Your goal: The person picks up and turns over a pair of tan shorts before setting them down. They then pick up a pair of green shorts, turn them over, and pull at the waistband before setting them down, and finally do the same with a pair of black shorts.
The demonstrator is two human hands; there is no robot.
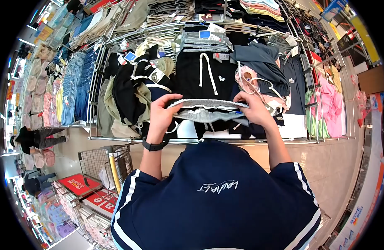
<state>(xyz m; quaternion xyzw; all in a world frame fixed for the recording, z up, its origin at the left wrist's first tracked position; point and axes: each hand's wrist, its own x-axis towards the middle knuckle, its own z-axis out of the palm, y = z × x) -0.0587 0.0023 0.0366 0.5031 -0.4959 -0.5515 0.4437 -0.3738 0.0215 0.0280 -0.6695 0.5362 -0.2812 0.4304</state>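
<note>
Light grey pants (208,115) with an elastic waistband hang between my two hands at the front edge of a clothing display. My left hand (161,116), with a dark watch on the wrist, pinches one end of the waistband. At the other end, the fingers of my right hand (256,109) are closed on the band. Black pants (206,77) with a white drawstring lie flat just beyond. To their left is a rumpled pile of black and olive garments (129,89). A dark grey garment (258,66) partly covers a pink one (247,79) on the right.
Folded stacks of clothes (206,41) fill the metal rack behind. Denim garments (79,79) hang at left, pink clothes (328,100) at right. A wire shopping cart (94,162) and red sale signs (79,185) stand behind my left side. Other people (37,139) are farther left.
</note>
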